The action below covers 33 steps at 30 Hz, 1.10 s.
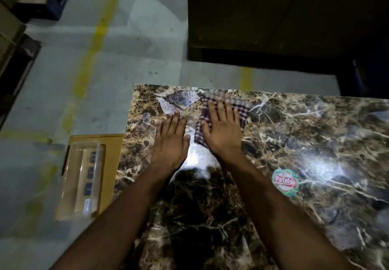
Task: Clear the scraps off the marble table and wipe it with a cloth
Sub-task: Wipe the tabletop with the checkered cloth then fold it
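The brown marble table (284, 147) fills the lower right of the head view. A purple and white checked cloth (242, 107) lies near its far left corner. My right hand (223, 130) lies flat on the cloth with straight fingers, pressing it onto the marble. My left hand (171, 141) rests flat on the bare marble just left of the cloth, fingers straight. A clear plastic scrap (179, 101) lies at the far corner, just beyond my left fingertips.
A round red and green sticker (285, 182) is on the marble to the right of my right forearm. Left of the table stands a tan box (111, 164) with a clear plastic pack (84, 181) on it. A dark cabinet (284, 17) stands beyond the table.
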Motion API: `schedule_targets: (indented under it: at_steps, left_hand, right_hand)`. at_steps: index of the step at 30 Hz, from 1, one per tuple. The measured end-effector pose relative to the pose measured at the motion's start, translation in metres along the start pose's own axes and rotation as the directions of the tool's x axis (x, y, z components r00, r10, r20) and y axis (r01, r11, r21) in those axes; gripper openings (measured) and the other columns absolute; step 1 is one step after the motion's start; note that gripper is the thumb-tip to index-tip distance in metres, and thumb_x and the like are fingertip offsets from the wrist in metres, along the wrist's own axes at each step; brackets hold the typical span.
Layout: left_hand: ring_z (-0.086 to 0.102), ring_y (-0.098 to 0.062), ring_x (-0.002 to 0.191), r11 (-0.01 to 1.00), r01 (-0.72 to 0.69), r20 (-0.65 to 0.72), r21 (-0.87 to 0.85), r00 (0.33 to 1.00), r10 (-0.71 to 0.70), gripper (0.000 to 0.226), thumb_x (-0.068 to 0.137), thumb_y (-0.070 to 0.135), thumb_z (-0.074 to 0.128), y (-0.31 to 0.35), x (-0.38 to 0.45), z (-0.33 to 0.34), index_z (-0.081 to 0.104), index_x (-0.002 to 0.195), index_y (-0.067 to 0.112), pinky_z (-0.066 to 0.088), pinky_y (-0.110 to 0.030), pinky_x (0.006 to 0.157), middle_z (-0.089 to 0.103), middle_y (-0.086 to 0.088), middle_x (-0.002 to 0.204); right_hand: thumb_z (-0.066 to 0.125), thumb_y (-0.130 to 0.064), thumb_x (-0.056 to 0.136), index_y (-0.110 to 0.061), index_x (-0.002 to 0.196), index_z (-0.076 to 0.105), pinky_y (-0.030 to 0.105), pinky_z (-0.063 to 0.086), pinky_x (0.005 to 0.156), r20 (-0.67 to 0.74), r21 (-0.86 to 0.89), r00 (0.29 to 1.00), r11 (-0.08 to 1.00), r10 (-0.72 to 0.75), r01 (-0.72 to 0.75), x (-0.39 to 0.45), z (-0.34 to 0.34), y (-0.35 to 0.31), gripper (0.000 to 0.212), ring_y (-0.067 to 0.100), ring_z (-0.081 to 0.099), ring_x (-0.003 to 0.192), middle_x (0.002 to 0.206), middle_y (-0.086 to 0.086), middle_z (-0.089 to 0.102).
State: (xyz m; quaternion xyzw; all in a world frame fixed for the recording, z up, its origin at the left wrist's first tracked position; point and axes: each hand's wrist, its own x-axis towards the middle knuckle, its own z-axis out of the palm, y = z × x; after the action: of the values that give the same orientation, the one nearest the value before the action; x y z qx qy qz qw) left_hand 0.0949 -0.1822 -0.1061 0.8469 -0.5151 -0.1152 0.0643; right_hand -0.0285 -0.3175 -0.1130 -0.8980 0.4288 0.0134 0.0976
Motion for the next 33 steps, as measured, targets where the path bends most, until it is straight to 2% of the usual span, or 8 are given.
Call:
schedule_targets:
  at_steps: [5,9,14,17,21,25,29,33]
  left_hand:
    - [0.017,-0.024,0.152,1.000,0.008,-0.022,-0.003,1.000,-0.008,0.059,0.103,0.035,0.032,0.007,-0.009,0.005,0.022,0.158,0.015,0.009,-0.044,0.126,0.022,-0.007,0.165]
    - [0.013,-0.023,0.153,1.000,-0.011,0.004,-0.019,1.000,0.011,0.057,0.106,0.037,0.030,0.009,-0.024,0.006,0.020,0.159,0.018,0.010,-0.043,0.125,0.014,-0.004,0.168]
    - [0.003,-0.019,0.155,0.999,-0.014,0.019,-0.032,1.000,0.015,0.059,0.107,0.039,0.028,0.015,-0.046,0.009,0.015,0.160,0.018,0.007,-0.042,0.126,0.008,-0.003,0.169]
    - [0.005,-0.021,0.155,0.999,-0.035,0.035,-0.041,0.999,0.036,0.059,0.106,0.034,0.030,0.022,-0.062,0.011,0.015,0.160,0.016,0.003,-0.041,0.126,0.010,-0.005,0.168]
    - [0.008,-0.023,0.154,0.998,-0.012,0.067,-0.062,0.998,0.017,0.061,0.103,0.026,0.035,0.026,-0.076,0.011,0.016,0.159,0.013,0.006,-0.041,0.126,0.013,-0.006,0.168]
    - [0.016,-0.025,0.153,0.996,-0.086,0.071,-0.022,0.994,0.088,0.058,0.105,0.038,0.025,0.017,-0.104,0.015,0.021,0.159,0.016,0.015,-0.045,0.125,0.020,-0.005,0.166]
    - [0.019,-0.025,0.152,0.994,-0.106,0.052,0.003,0.993,0.106,0.057,0.106,0.038,0.028,0.014,-0.149,0.021,0.021,0.159,0.018,0.014,-0.044,0.124,0.022,-0.004,0.166]
    - [0.016,-0.025,0.153,0.995,-0.098,0.086,-0.028,0.991,0.100,0.056,0.107,0.037,0.031,0.018,-0.189,0.024,0.020,0.159,0.020,0.012,-0.044,0.124,0.017,-0.004,0.167]
  right_hand:
    - [0.018,-0.061,0.102,-0.028,0.163,0.008,0.046,0.002,0.127,0.058,0.021,0.959,0.961,-0.278,0.277,0.029,-0.002,-0.009,0.070,0.023,-0.002,0.158,0.171,0.004,0.005]
    - [0.018,-0.063,0.101,-0.029,0.163,0.011,0.048,0.006,0.127,0.037,0.004,0.996,0.997,-0.080,0.080,0.043,-0.010,0.031,0.071,0.024,0.001,0.158,0.171,0.005,0.009]
    - [0.014,-0.063,0.101,-0.027,0.163,0.009,0.051,0.007,0.126,-0.008,0.029,0.997,0.996,0.081,-0.081,-0.045,-0.011,0.054,0.071,0.027,0.006,0.157,0.170,0.008,0.011]
    - [0.016,-0.061,0.102,-0.028,0.163,0.007,0.052,0.006,0.126,0.048,0.030,0.999,0.999,-0.022,0.021,-0.091,-0.001,0.016,0.070,0.026,0.000,0.158,0.170,0.006,0.005]
    - [0.026,-0.058,0.102,-0.029,0.162,0.015,0.049,0.007,0.126,0.073,0.042,0.975,0.977,-0.210,0.207,-0.076,0.005,-0.013,0.068,0.023,0.004,0.158,0.170,0.003,0.014]
    - [0.016,-0.063,0.101,-0.029,0.163,0.007,0.048,0.005,0.127,0.092,-0.001,0.991,0.995,-0.095,0.096,-0.068,-0.001,0.016,0.071,0.023,0.000,0.158,0.171,0.003,0.005]
    - [0.019,-0.061,0.100,-0.028,0.162,0.016,0.049,0.010,0.126,0.022,0.011,0.998,0.998,0.056,-0.056,-0.135,-0.002,0.046,0.070,0.027,0.011,0.157,0.169,0.007,0.018]
    - [0.024,-0.059,0.101,-0.027,0.163,0.015,0.049,0.008,0.127,0.046,0.020,0.999,1.000,-0.009,0.008,-0.230,0.012,0.019,0.070,0.027,0.008,0.157,0.169,0.007,0.016]
